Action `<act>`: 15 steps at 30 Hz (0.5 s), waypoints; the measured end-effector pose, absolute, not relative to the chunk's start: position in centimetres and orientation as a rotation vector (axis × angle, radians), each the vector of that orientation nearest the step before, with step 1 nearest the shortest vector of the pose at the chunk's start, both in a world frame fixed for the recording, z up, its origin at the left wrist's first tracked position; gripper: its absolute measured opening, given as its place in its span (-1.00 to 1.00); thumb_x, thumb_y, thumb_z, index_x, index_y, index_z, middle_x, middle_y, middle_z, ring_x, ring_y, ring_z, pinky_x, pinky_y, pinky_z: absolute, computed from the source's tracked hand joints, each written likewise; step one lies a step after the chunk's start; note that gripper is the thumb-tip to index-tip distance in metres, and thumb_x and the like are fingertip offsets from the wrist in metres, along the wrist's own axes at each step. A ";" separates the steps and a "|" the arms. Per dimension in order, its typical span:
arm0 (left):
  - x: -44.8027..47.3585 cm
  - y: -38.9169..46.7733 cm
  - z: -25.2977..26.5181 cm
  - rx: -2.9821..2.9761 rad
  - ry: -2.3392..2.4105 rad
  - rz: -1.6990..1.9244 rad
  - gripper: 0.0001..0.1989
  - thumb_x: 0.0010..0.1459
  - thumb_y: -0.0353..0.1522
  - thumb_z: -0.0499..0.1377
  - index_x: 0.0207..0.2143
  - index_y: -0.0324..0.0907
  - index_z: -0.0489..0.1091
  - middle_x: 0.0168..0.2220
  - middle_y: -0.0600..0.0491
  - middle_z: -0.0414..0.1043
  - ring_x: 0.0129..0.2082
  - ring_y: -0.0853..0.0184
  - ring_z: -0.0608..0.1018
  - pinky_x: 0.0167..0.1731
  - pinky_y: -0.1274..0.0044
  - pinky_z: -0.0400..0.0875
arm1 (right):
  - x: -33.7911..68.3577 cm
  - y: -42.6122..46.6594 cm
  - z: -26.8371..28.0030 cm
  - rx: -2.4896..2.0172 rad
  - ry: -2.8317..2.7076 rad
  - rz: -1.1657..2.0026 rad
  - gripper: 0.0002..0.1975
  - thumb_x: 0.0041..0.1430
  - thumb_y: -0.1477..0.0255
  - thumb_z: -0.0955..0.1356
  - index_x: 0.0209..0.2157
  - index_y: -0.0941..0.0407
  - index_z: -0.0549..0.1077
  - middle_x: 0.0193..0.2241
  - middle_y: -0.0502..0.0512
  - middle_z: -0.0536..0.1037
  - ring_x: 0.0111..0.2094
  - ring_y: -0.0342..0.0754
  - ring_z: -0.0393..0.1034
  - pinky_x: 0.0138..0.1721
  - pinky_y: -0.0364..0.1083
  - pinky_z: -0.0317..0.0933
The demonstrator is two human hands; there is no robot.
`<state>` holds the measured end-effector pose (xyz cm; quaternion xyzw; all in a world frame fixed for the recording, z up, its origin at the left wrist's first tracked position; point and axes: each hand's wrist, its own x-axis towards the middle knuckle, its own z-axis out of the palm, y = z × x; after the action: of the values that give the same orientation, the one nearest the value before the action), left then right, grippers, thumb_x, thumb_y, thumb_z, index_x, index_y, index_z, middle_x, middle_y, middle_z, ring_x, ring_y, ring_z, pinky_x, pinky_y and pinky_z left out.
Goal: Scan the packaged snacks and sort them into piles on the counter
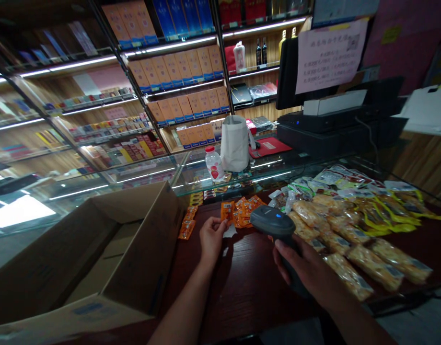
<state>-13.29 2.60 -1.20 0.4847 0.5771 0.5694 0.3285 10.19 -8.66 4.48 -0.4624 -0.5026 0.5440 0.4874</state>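
My right hand [299,263] is wrapped round the handle of a dark barcode scanner [272,220], whose head points left with a blue light on top. My left hand [211,237] pinches a small orange snack packet [226,212] in front of the scanner. More orange packets [247,211] lie in a pile just right of it. A few other orange packets [187,225] lie to the left, beside the box. A small white slip [230,232] rests on the dark red tabletop [238,282] by my left fingers.
An open cardboard box [130,258] stands at left. Clear-wrapped baked snacks [353,275] and yellow-edged packets [389,211] cover the right side. Behind, a glass counter holds a red-capped bottle [214,165], a white bag [235,143] and a monitor [290,72]. Stocked shelves line the wall.
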 end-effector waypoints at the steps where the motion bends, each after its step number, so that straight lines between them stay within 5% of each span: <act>1: -13.3 2.6 -1.2 1.272 1.510 1.491 -0.81 -0.01 -0.32 0.36 -0.50 -0.13 0.39 -0.52 0.07 0.55 -0.44 0.23 0.65 -0.42 0.53 0.48 | 10.2 -8.6 4.5 -1.126 -1.228 1.311 -0.54 0.25 -0.03 0.33 -0.45 0.08 0.37 -0.61 -0.10 0.44 -0.66 -0.21 0.26 -0.53 -0.17 0.17; 8: -13.2 2.5 -1.1 1.282 1.545 1.487 -0.84 -0.01 -0.36 0.35 -0.51 -0.14 0.40 -0.49 0.07 0.56 -0.44 0.24 0.65 -0.41 0.52 0.49 | 9.9 -8.5 4.1 -1.103 -1.246 1.343 -0.59 0.29 0.00 0.31 -0.32 0.09 0.39 -0.61 -0.15 0.40 -0.65 -0.20 0.26 -0.53 -0.18 0.18; 15: -13.3 2.6 -1.5 1.433 1.582 1.432 -0.83 0.05 -0.27 0.30 -0.46 -0.16 0.42 -0.42 0.00 0.60 -0.37 0.20 0.68 -0.35 0.49 0.50 | 10.3 -8.5 4.1 -1.078 -1.284 1.328 -0.56 0.31 -0.01 0.28 -0.41 0.07 0.32 -0.61 -0.14 0.39 -0.65 -0.23 0.23 -0.54 -0.18 0.13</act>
<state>-13.29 2.63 -1.55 0.5350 0.5904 0.5345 0.2819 10.30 -8.46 4.07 -0.4421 -0.5263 0.5446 0.4806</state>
